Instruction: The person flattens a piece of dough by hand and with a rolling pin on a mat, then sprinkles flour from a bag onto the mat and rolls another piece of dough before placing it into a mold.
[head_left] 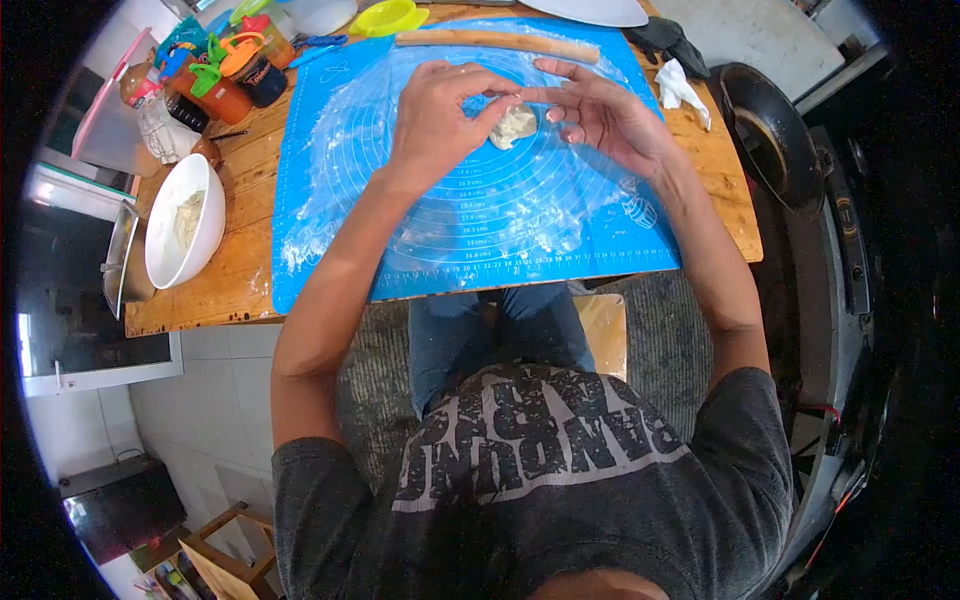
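Note:
A small lump of pale dough (514,128) rests on the floured blue baking mat (345,215), just below my fingers. My left hand (440,115) is above the mat to the left of the dough, its thumb and index fingertip pinched together. That pinch meets a fingertip of my right hand (610,118); whether something small is between them cannot be made out. To the right of the dough, my right hand is held with its fingers apart and its palm partly turned inward. A wooden rolling pin (500,42) lies across the far part of the mat.
On the left stands a white bowl (207,240) with pale dough or flour inside. Bottles and lidded cups (225,90) crowd the back left, near a yellow-green dish (388,17). A white cloth (680,88) and a dark pan (765,135) are at the right.

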